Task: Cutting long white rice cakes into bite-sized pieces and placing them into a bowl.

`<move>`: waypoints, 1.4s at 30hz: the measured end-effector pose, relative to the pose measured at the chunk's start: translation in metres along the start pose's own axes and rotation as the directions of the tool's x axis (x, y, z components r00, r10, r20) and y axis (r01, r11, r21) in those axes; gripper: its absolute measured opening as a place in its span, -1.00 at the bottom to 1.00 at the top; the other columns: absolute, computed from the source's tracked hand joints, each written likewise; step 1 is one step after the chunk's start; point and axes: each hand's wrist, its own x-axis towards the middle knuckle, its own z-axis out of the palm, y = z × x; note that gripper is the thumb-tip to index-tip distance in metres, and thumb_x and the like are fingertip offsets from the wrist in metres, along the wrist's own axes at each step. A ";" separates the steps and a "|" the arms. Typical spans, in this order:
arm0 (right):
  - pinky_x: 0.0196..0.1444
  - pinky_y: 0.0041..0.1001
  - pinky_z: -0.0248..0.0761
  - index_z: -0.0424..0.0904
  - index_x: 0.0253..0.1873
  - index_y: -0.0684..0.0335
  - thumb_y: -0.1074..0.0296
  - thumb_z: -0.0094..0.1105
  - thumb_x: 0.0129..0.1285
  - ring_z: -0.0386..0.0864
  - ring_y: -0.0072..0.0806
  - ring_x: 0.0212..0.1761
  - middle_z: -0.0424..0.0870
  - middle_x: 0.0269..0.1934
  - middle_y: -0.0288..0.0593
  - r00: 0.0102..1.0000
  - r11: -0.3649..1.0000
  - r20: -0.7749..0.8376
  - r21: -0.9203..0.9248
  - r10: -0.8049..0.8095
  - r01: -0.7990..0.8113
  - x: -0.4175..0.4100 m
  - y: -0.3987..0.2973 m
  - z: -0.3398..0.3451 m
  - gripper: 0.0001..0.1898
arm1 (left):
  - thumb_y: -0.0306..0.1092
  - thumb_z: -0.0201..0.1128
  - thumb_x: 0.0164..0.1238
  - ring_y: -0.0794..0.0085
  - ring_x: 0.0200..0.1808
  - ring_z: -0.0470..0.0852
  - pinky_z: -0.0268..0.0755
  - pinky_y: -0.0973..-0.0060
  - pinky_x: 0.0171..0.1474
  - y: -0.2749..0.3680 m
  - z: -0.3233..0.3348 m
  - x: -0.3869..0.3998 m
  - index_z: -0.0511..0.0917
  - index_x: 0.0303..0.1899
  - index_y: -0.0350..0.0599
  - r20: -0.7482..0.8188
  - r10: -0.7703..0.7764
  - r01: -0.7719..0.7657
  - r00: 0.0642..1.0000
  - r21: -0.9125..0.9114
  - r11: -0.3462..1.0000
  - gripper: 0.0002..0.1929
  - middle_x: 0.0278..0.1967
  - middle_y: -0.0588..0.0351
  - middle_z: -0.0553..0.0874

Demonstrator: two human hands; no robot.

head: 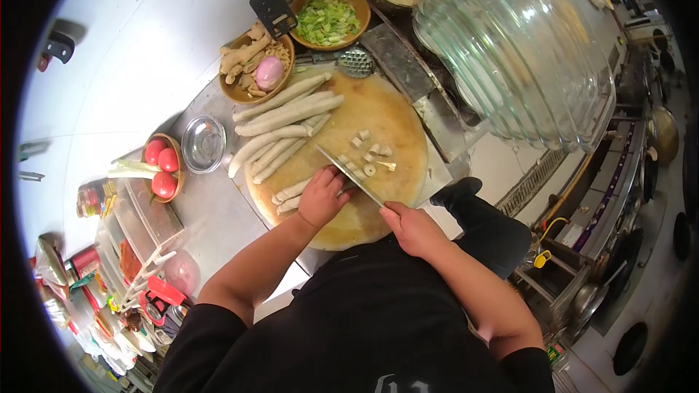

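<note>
A large round chopping board (393, 114) lies before me. My right hand (412, 228) grips the handle end of a knife (352, 176), its blade pointing up and left over the board. Close to the blade, my left hand (324, 195) presses on pale, peeled long roots (289, 192), fingers curled over their ends. Several short cut pieces (374, 149) lie on the blade's far side, some against it, beside a small yellowish scrap (387, 165). More whole peeled roots (289, 114) rest in a heap across the board's upper left edge.
Stacked glass bowls (508, 54) stand at upper right. Beyond the board are a bowl of chopped greens (327, 19), a bowl with ginger and an onion (270, 72), a black grater (273, 11) and a metal strainer (355, 61). Leftward are a glass bowl (203, 143) and tomatoes (164, 184).
</note>
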 end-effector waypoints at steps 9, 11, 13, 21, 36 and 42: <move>0.12 -0.09 0.54 0.66 0.23 0.24 -0.21 -0.07 0.58 0.70 0.15 0.05 0.77 -0.05 0.20 0.998 0.998 -0.045 0.035 0.046 -0.044 0.000 0.009 -0.010 -0.40 | -0.29 0.50 0.13 0.07 0.19 0.60 0.51 0.27 0.25 0.010 -0.015 0.004 0.67 0.04 -0.17 0.024 0.005 -0.003 1.000 -0.065 0.998 -0.58 0.07 0.00 0.65; 0.14 -0.10 0.53 0.66 0.24 0.23 -0.23 -0.07 0.57 0.69 0.15 0.06 0.77 -0.05 0.21 0.992 0.996 -0.095 0.036 0.087 -0.084 -0.002 0.012 -0.014 -0.39 | -0.29 0.49 0.16 0.05 0.19 0.59 0.50 0.24 0.26 0.013 -0.018 0.003 0.66 0.07 -0.18 -0.012 0.076 -0.075 0.997 0.086 0.993 -0.58 0.07 0.00 0.65; 0.14 -0.10 0.53 0.66 0.24 0.23 -0.21 -0.07 0.58 0.69 0.15 0.06 0.77 -0.05 0.22 0.993 0.994 -0.086 0.080 0.075 -0.068 0.002 0.017 -0.016 -0.41 | -0.30 0.48 0.17 0.04 0.18 0.59 0.50 0.24 0.25 0.010 -0.016 0.001 0.66 0.07 -0.19 -0.017 0.075 -0.074 0.997 0.054 0.996 -0.58 0.08 -0.01 0.64; 0.15 -0.10 0.54 0.65 0.25 0.24 -0.14 -0.05 0.60 0.70 0.16 0.05 0.76 -0.04 0.22 0.998 0.996 -0.056 0.085 0.040 -0.035 -0.036 0.015 -0.006 -0.45 | -0.33 0.51 0.12 0.03 0.16 0.60 0.52 0.22 0.23 0.003 -0.011 -0.007 0.67 0.05 -0.20 -0.004 0.007 -0.008 1.000 -0.071 0.997 -0.57 0.06 -0.04 0.64; 0.02 0.02 0.55 0.61 0.23 0.25 -0.09 -0.12 0.64 0.69 0.25 -0.08 0.74 -0.15 0.28 0.999 1.000 0.028 -0.003 0.023 -0.023 -0.035 -0.003 -0.006 -0.49 | -0.31 0.50 0.07 0.03 0.12 0.58 0.53 0.24 0.18 -0.004 -0.006 -0.009 0.71 -0.02 -0.17 -0.028 0.039 -0.038 0.999 0.030 0.999 -0.61 0.04 -0.05 0.66; 0.09 -0.02 0.53 0.61 0.25 0.23 -0.12 -0.18 0.64 0.69 0.19 0.00 0.75 -0.09 0.26 1.000 1.000 0.022 -0.002 -0.005 0.005 0.002 0.001 0.009 -0.46 | -0.31 0.52 0.08 0.06 0.04 0.61 0.55 0.24 0.13 -0.003 -0.007 -0.009 0.71 -0.05 -0.17 -0.015 -0.001 0.001 1.000 -0.010 1.000 -0.63 0.03 -0.03 0.68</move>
